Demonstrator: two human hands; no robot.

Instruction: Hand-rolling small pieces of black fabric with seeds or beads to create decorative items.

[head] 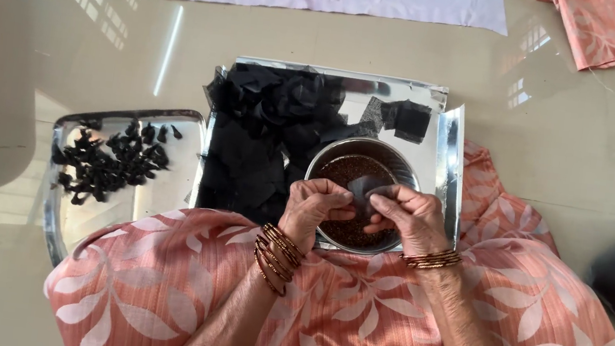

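Black net square (362,190) pinched at its two sides between fingertips of left hand (316,207) and right hand (409,218), stretched flat directly over steel bowl (400,163) of small brown seeds (345,168). Both hands pressed shut on the fabric, thumbs hidden beneath. Copper-coloured bangles (278,253) on both wrists. Bowl seated on rectangular steel tray (436,146), beside heap of loose black net pieces (270,125). Second steel tray (96,210) to the left, carrying small tied black bundles (110,160). Peach leaf-print cloth (352,319) across lap.
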